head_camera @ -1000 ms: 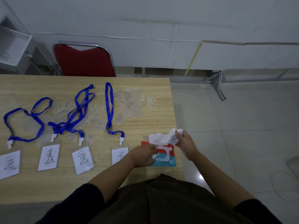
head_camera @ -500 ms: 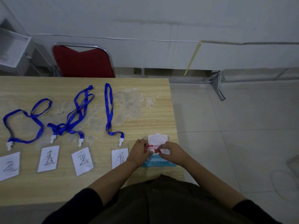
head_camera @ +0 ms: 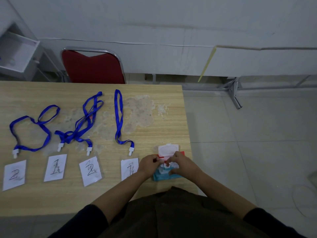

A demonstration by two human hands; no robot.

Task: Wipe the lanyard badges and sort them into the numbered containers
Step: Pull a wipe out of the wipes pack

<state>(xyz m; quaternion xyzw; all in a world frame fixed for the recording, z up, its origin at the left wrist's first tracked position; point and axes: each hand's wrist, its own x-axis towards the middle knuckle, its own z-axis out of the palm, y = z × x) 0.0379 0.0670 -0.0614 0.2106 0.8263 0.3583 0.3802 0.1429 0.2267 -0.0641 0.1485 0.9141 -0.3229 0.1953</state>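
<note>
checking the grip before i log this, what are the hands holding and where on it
Both hands are on the wet wipes pack: left hand holds its left edge, right hand pinches at the opening below the flipped-up lid.

The worktop (head_camera: 163, 93) is pale wood-grain laminate, matt, with a rough, worn patch (head_camera: 139, 112) where the finish has come off. The lanyards (head_camera: 118, 117) are blue woven cloth with white plastic clips (head_camera: 131, 150), above paper number cards (head_camera: 55, 167). The chair (head_camera: 92, 67) has red cloth in a shiny metal frame.
</note>
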